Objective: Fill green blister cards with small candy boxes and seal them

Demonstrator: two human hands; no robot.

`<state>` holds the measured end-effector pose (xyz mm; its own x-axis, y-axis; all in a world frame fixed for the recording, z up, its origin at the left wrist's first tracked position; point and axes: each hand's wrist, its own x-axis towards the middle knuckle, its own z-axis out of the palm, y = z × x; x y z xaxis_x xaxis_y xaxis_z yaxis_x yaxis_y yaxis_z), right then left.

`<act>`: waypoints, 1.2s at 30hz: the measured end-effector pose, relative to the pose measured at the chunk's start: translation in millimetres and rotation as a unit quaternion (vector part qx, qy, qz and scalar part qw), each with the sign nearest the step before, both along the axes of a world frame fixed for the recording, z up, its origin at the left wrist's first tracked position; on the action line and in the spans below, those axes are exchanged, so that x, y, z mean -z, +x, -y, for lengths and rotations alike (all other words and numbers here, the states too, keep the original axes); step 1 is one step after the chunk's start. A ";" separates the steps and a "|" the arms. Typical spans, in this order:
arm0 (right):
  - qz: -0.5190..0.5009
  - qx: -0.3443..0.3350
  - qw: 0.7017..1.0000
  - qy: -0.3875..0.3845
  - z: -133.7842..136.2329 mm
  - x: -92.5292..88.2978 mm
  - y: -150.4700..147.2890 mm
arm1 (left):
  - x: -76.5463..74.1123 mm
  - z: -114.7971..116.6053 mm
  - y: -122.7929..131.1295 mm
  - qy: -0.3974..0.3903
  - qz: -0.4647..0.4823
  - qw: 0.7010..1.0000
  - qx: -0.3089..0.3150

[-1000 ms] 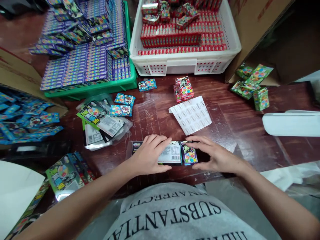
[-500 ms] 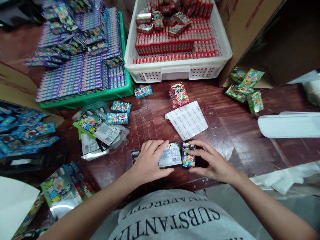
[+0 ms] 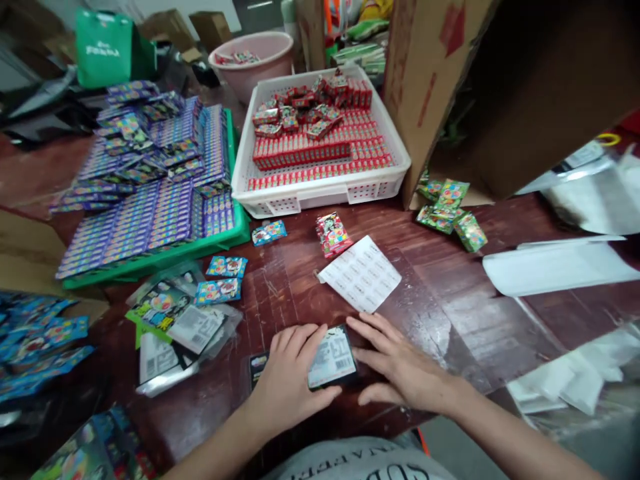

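Observation:
A flat black package with a pale barcode panel (image 3: 331, 358) lies on the dark red table near its front edge. Across its left part rests my left hand (image 3: 293, 373), thumb and fingers around the package and pressing on it. My right hand (image 3: 395, 363) is at the package's right end, fingers spread, with nothing visible in it. Just beyond the hands lies a white sheet of oval stickers (image 3: 361, 273). A small stack of red packs (image 3: 333, 235) touches the sheet's far side. Blue packets (image 3: 219, 291) and clear-sleeved black and green packages (image 3: 170, 303) lie to the left.
A white basket (image 3: 323, 200) of red boxes and a green tray (image 3: 165, 259) of purple boxes stand at the back. Green packets (image 3: 470, 231) lie beside a cardboard box (image 3: 425, 87). White strips (image 3: 560, 267) are at the right, a pink tub (image 3: 270, 50) behind.
The small purple pack at the black package's right end is no longer visible. My right hand has opened and spread its fingers there. The camera view has tilted up and shifted right.

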<state>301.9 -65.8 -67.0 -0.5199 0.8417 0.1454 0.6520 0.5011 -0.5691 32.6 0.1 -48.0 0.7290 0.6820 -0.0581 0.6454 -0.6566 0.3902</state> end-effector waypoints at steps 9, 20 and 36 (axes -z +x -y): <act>0.103 0.333 0.924 0.156 -109.6 -42.8 159.1 | -55.0 -141.4 76.0 0.155 0.000 0.988 -0.014; 0.177 0.347 0.912 0.126 -119.3 -60.5 188.5 | -77.6 -136.6 121.8 0.175 0.017 0.984 -0.023; 0.195 0.314 0.928 0.044 -91.6 -22.7 145.9 | -19.4 29.9 144.2 -0.044 -0.033 0.995 0.079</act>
<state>447.8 25.8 -44.3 0.0416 0.9903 0.1322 0.9791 -0.0140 -0.2030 176.9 -29.8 -28.6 0.8194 0.5493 -0.1639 0.5630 -0.7173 0.4106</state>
